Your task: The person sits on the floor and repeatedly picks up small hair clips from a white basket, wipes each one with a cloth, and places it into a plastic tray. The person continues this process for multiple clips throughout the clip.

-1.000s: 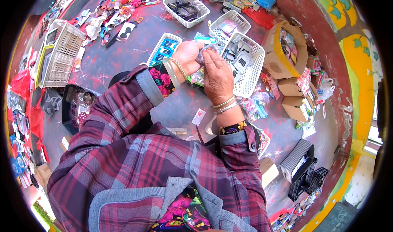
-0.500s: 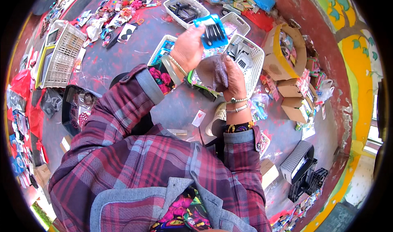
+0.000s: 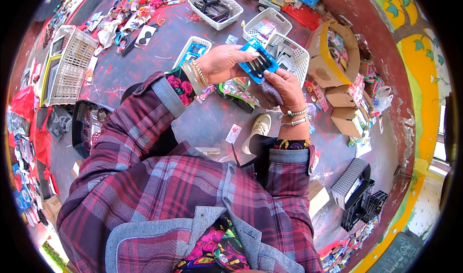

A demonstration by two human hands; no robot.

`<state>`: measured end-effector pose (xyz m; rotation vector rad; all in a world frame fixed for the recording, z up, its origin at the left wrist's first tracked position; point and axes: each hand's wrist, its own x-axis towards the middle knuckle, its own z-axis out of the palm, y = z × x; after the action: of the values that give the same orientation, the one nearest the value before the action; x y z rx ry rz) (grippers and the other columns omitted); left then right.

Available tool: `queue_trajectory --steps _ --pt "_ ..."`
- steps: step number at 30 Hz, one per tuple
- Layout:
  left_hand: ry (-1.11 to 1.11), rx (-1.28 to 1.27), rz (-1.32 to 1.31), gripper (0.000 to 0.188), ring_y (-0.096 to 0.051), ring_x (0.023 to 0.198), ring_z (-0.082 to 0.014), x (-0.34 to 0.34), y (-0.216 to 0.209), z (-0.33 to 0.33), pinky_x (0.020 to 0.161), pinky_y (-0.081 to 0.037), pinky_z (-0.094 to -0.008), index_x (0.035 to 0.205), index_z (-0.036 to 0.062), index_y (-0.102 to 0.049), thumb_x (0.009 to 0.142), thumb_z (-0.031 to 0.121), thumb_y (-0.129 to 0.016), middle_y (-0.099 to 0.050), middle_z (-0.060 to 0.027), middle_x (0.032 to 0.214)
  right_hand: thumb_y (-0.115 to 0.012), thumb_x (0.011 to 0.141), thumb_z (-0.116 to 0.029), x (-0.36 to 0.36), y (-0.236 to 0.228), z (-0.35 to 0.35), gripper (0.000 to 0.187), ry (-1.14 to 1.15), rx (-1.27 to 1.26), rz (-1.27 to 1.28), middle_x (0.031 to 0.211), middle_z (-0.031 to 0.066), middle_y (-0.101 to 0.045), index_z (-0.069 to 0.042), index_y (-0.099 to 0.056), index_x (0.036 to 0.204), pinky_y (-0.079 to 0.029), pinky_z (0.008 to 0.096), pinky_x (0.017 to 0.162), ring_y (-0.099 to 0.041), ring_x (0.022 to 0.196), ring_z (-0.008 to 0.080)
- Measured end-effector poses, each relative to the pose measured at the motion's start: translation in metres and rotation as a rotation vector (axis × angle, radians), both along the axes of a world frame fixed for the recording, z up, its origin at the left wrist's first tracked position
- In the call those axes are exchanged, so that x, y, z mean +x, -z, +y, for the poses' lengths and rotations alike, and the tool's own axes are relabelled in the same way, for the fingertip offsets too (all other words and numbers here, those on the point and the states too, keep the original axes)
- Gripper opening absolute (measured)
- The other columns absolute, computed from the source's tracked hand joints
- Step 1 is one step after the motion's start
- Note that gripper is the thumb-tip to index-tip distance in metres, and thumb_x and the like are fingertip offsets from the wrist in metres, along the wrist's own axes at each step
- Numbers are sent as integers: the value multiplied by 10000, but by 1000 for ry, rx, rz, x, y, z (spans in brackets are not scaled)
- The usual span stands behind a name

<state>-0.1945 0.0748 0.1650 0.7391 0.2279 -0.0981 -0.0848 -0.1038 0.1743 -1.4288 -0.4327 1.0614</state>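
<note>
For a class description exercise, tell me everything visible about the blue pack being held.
The blue pack is flat, roughly rectangular, and looks like glossy card or plastic, with slim dark pieces in a row. It is held slanted in mid-air, left hand at its left side, right hand at its lower right edge.

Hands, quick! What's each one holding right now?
Left hand: closed, holding the blue pack.
Right hand: closed, holding a purplish cloth, with the thumb on the pack's lower right edge.
</note>
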Motion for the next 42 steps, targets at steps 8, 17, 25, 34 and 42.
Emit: queue_trajectory --steps 8,17,25,34,42 --pt "-258 -80 26 229 -607 906 -217 2 16 1 843 -493 -412 1059 -12 -523 915 153 -458 -610 -113 989 -530 880 -104 4 7 7 226 487 267 -326 927 45 -608 -8 -566 1082 -459 208 669 -574 781 100" --pt "-272 -173 6 198 -573 922 -201 -1 23 -20 793 -487 -402 1048 29 -525 922 135 -416 -581 -76 1020 -549 735 -12 -48 23 49 426 211 25 -1539 1129 136 -567 -42 -542 1160 -400 375 894 -533 1042 296" --pt "-322 -105 3 248 -595 958 -262 -8 14 6 862 -481 -444 1070 -32 -496 933 153 -403 -595 -153 1028 -545 769 -63 -32 37 35 261 134 -238 -1349 1006 183 -595 -7 -582 1021 -437 394 829 -560 903 350" --pt "-534 128 174 168 -607 844 -208 -17 47 85 776 -495 -406 996 23 -536 887 128 -462 -618 -91 925 -517 758 -39 -79 38 35 190 -336 -65 -1176 852 167 -593 -13 -596 929 -452 424 705 -557 812 353" --pt "-653 322 593 118 -573 782 -167 -43 165 161 693 -491 -333 942 74 -531 887 127 -442 -580 -44 856 -508 772 -35 -97 17 36 217 -457 -28 -1146 899 139 -585 -24 -582 975 -451 401 727 -544 837 336"
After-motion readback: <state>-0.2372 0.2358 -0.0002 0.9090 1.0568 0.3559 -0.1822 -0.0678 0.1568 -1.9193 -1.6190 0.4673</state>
